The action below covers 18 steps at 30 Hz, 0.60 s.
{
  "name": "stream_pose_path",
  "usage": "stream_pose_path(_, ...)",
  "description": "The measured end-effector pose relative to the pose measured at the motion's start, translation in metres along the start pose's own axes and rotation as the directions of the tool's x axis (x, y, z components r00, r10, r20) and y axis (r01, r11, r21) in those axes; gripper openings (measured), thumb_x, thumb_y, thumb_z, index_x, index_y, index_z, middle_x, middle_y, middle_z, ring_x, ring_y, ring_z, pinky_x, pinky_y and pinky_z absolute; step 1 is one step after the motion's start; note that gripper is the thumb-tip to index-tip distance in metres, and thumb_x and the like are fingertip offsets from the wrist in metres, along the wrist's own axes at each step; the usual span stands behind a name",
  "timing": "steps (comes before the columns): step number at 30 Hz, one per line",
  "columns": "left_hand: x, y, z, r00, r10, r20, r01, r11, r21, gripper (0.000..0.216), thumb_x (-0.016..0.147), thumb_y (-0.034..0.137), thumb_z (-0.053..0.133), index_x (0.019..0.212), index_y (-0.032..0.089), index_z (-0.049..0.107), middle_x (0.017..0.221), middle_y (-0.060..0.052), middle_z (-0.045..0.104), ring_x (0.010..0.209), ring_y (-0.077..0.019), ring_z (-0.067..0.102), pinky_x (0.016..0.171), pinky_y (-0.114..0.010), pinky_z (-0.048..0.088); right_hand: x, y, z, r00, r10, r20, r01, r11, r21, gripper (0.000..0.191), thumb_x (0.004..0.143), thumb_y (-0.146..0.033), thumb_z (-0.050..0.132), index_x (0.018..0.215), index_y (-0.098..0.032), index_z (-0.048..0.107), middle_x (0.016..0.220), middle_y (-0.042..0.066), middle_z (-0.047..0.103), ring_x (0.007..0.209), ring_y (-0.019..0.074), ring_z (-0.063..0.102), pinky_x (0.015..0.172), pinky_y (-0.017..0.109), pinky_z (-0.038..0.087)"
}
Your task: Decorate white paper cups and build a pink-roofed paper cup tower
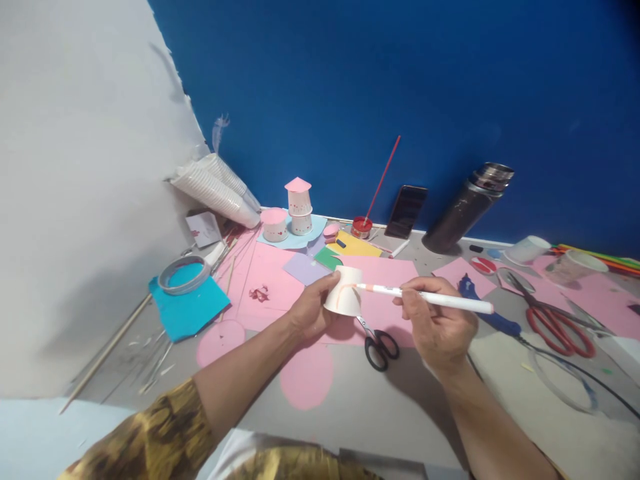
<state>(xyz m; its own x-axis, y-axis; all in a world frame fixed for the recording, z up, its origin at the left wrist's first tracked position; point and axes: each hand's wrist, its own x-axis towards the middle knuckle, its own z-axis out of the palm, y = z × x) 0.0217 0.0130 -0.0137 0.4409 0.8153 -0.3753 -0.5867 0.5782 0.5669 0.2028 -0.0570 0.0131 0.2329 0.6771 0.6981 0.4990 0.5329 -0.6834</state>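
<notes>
A white paper cup (342, 300) is held upside down in my left hand (315, 307), whose fingers wrap round its left side. A curved peach-orange line runs across the cup's side. My right hand (443, 327) grips a white marker pen (450, 301), its orange tip touching the cup at the line or very close to it. Just below the cup lies a pair of black-handled scissors (377, 347), with part of the blades hidden. Pink paper sheets (385, 307) spread beneath both hands, and a pink paper circle (307, 377) lies nearer to me.
Behind stand a pink-roofed cup tower (300, 207) and a short pink-topped cup (275, 225). Stacked cups (217, 193) lean at left near a tape roll (184, 275). At right are a phone (406, 211), dark flask (467, 210), blue glue gun (487, 310) and red-handled scissors (555, 323).
</notes>
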Motion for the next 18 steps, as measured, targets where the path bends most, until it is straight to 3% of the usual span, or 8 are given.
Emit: stream_pose_path(18, 0.0015, -0.0019, -0.0031, 0.999, 0.042, 0.008, -0.042, 0.999, 0.025, 0.018, 0.093, 0.025, 0.070, 0.101, 0.009, 0.071, 0.088, -0.010, 0.071, 0.076, -0.0194, 0.067, 0.074, -0.032, 0.058, 0.0004, -0.0004, -0.0002, 0.992, -0.038, 0.119, 0.039, 0.999, -0.007, 0.006, 0.095, -0.026, 0.071, 0.089, -0.022, 0.071, 0.074, -0.002, 0.071, 0.052, 0.0101, 0.060, 0.048, 0.020, 0.048)
